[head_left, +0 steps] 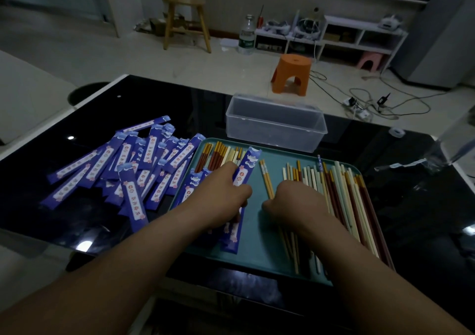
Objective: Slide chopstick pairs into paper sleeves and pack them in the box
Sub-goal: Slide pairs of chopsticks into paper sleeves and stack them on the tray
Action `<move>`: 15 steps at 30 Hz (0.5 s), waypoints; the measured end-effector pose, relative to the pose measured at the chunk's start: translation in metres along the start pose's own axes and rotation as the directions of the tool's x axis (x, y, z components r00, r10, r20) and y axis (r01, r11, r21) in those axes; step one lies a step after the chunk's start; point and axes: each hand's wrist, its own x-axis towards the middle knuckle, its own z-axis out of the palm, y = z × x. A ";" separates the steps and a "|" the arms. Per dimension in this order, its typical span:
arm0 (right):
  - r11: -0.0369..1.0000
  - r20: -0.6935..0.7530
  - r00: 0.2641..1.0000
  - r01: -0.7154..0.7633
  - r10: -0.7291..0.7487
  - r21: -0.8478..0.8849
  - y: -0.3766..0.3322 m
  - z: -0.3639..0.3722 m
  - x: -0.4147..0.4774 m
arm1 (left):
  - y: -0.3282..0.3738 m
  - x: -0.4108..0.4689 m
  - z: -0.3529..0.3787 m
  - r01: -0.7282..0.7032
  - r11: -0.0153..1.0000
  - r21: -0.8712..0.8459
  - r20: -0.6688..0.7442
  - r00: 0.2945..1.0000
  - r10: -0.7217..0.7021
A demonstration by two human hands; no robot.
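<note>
In the middle of the frame the left hand (221, 193) holds a blue paper sleeve (245, 170). Its grip is clamped on the sleeve's middle, and the sleeve's open end points toward the upper right. Just beside it, the right hand (295, 201) shows its back to the camera with the fingers curled. Its grip is closed round a yellow chopstick pair (266, 178), whose tips stick out beyond the hand. The pair and the held sleeve lie close together but do not touch.

Both hands are over a teal tray (257, 244) lying on a glossy black table (424, 193). More sleeves (231, 232) lie on the tray under the left hand and forearm. A row of red, yellow and cream chopsticks (218, 155) lies in the tray's upper left corner. A larger spread of loose chopsticks (341, 193) covers the tray's right side and passes under the right forearm.

A scattered pile of sleeves (133, 165) lies on the table at the left of the frame, off the tray. The clear plastic box (275, 126) stands lidless just above the tray; nothing shows inside it.

On the floor beyond the table are an orange stool (291, 75), a wooden chair (185, 13), a water bottle (246, 35) and a low white shelf (359, 34).
</note>
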 end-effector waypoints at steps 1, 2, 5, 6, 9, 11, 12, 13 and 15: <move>1.000 0.015 1.000 0.000 0.000 -0.001 -0.002 -0.001 -0.001 | 0.000 0.000 0.002 -0.001 1.000 0.000 0.001 1.000 0.001; 1.000 0.027 1.000 0.002 -0.002 -0.001 -0.004 -0.001 -0.001 | 0.001 0.000 0.003 -0.003 1.000 -0.007 0.004 1.000 0.003; 1.000 0.042 0.999 0.007 -0.007 0.003 -0.007 -0.002 -0.001 | 0.002 -0.001 0.005 -0.010 1.000 -0.016 0.020 1.000 0.011; 1.000 0.051 0.999 0.005 -0.005 0.000 -0.007 -0.003 -0.001 | 0.002 -0.002 0.005 -0.012 1.000 -0.016 0.024 1.000 0.013; 1.000 0.065 0.998 0.010 -0.009 -0.012 -0.008 -0.003 -0.001 | -0.001 -0.001 0.004 -0.009 1.000 -0.026 0.029 1.000 0.010; 1.000 0.067 0.998 0.013 -0.012 -0.015 -0.008 -0.003 -0.002 | -0.002 0.000 0.003 -0.005 1.000 -0.024 0.032 0.999 0.005; 1.000 0.069 0.998 0.011 -0.010 -0.011 -0.007 -0.003 -0.002 | -0.002 0.000 0.003 -0.002 1.000 -0.022 0.035 0.999 0.003; 1.000 0.071 0.997 0.005 -0.005 -0.004 -0.007 -0.004 -0.002 | -0.003 0.000 0.003 0.002 1.000 -0.025 0.039 0.999 -0.001; 1.000 0.074 0.997 -0.016 0.015 0.014 -0.006 -0.004 -0.002 | -0.003 0.001 0.002 0.011 0.999 -0.039 0.044 0.999 -0.009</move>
